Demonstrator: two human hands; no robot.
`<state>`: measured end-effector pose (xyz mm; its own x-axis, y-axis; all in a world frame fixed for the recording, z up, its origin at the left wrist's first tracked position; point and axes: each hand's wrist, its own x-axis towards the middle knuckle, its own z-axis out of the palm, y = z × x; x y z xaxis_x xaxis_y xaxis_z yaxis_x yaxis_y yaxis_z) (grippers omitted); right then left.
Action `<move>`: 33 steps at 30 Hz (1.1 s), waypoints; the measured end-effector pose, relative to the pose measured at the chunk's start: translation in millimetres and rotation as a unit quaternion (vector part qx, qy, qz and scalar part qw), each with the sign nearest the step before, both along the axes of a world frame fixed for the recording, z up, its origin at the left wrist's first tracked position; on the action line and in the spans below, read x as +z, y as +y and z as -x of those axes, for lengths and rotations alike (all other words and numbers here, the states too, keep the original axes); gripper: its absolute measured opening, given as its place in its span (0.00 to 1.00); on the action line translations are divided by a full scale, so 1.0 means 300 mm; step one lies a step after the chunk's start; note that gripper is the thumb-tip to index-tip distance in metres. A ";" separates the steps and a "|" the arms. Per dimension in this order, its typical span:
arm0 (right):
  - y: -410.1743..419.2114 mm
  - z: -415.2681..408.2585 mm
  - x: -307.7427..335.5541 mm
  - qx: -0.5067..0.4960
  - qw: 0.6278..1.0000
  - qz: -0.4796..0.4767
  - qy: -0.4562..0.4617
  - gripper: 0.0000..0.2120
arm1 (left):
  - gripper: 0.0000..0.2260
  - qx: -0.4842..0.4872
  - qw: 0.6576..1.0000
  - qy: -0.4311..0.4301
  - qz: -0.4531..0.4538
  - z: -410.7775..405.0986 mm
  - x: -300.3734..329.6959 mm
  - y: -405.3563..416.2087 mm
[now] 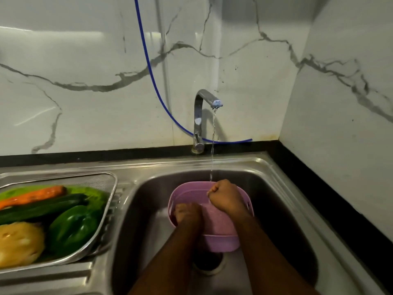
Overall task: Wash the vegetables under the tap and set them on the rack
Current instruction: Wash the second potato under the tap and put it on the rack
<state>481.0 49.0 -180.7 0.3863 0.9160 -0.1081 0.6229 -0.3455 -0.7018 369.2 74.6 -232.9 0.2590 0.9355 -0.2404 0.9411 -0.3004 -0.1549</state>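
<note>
In the sink, at about five o'clock from the tap, a pink perforated basket sits under a thin running stream. The right hand is curled over the basket's far rim, gripping it; the left hand reaches inside near the nine o'clock wall, and its grasp cannot be told. At nine o'clock, the metal rack holds a carrot, cucumber, green pepper and a yellowish vegetable.

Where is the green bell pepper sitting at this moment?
In the head view the green bell pepper lies in the metal rack left of the sink, between the yellow vegetable and the cucumber.
</note>
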 end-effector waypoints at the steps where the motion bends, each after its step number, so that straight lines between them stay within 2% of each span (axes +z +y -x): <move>1: 0.002 0.000 0.002 -0.002 1.000 0.000 0.004 0.08 | 0.18 -0.004 1.000 0.028 -0.004 -0.009 -0.005 -0.003; 4: 0.002 -0.007 0.015 -0.009 1.000 0.000 0.014 0.07 | 0.18 -0.009 0.999 0.045 -0.012 -0.018 -0.009 0.005; 7: -0.009 -0.019 0.031 -0.023 1.000 -0.005 0.016 0.08 | 0.17 0.005 1.000 -0.007 0.000 -0.018 -0.012 0.018; 10: -0.019 -0.021 0.047 -0.032 0.999 -0.008 0.023 0.10 | 0.21 0.008 0.994 -0.104 0.040 -0.015 -0.036 0.042; 13: -0.023 -0.025 0.055 -0.041 0.999 -0.009 0.032 0.10 | 0.18 0.048 0.953 -0.296 0.033 0.009 -0.052 0.070; 14: -0.023 -0.027 0.056 -0.047 0.998 -0.010 0.037 0.09 | 0.16 0.090 0.922 -0.375 0.034 0.019 -0.037 0.074; 15: -0.025 -0.029 0.061 -0.058 0.997 -0.017 0.040 0.08 | 0.14 0.144 0.868 -0.472 0.056 0.023 -0.013 0.077; 17: -0.025 -0.030 0.071 -0.089 0.994 -0.040 0.045 0.09 | 0.13 0.211 0.693 -0.677 0.127 0.017 0.042 0.077; 18: -0.023 -0.032 0.075 -0.103 0.992 -0.053 0.057 0.10 | 0.11 0.217 0.608 -0.746 0.160 0.013 0.072 0.076; 19: -0.021 -0.031 0.079 -0.111 0.989 -0.060 0.071 0.11 | 0.10 0.217 0.541 -0.790 0.190 0.006 0.107 0.077; 21: -0.013 -0.022 0.077 -0.088 0.991 -0.048 0.092 0.12 | 0.14 0.212 0.445 -0.834 0.247 -0.005 0.163 0.076; 24: 0.004 -0.003 0.064 -0.029 0.982 -0.032 0.186 0.13 | 0.20 0.219 0.356 -0.865 0.277 -0.026 0.206 0.074; 26: -0.007 0.010 0.072 -0.029 0.948 -0.026 0.316 0.12 | 0.18 0.233 0.329 -0.875 0.270 -0.043 0.206 0.074; 28: -0.009 0.012 0.067 -0.027 0.914 -0.038 0.402 0.11 | 0.17 0.234 0.332 -0.875 0.262 -0.058 0.200 0.067; 30: -0.008 0.015 0.058 -0.026 0.902 -0.052 0.428 0.12 | 0.13 0.215 0.372 -0.870 0.244 -0.068 0.193 0.065; 33: 0.003 0.025 0.046 -0.031 0.905 -0.074 0.418 0.14 | 0.11 0.196 0.436 -0.851 0.219 -0.069 0.211 0.052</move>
<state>473.3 50.0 -166.8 0.2773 0.9238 -0.2640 -0.1650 -0.2249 -0.9603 389.9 90.2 -169.7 0.2517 0.9488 -0.1907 -0.4258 0.2855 0.8586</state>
